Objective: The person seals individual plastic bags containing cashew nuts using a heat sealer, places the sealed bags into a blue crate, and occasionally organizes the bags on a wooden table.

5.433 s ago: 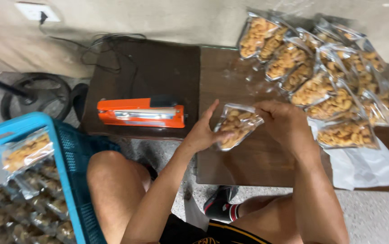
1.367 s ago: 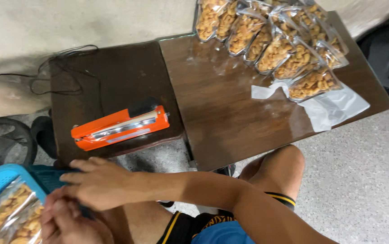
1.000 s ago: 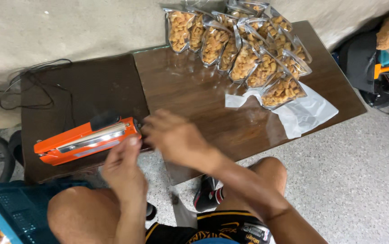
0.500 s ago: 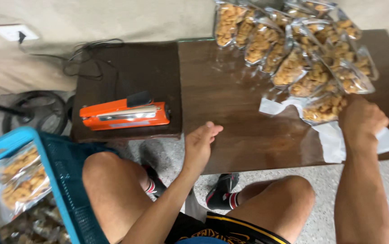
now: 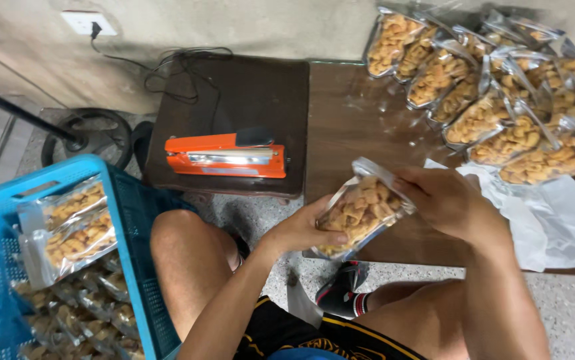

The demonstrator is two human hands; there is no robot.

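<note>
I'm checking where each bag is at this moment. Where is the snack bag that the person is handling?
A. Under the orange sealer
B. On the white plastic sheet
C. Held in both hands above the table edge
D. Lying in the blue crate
C: the left hand and right hand both grip the snack bag, clear of the orange sealer.

Bare tabletop (image 5: 361, 127) left of snack bags (image 5: 501, 100), orange sealer (image 5: 226, 155) beyond its edge
</note>
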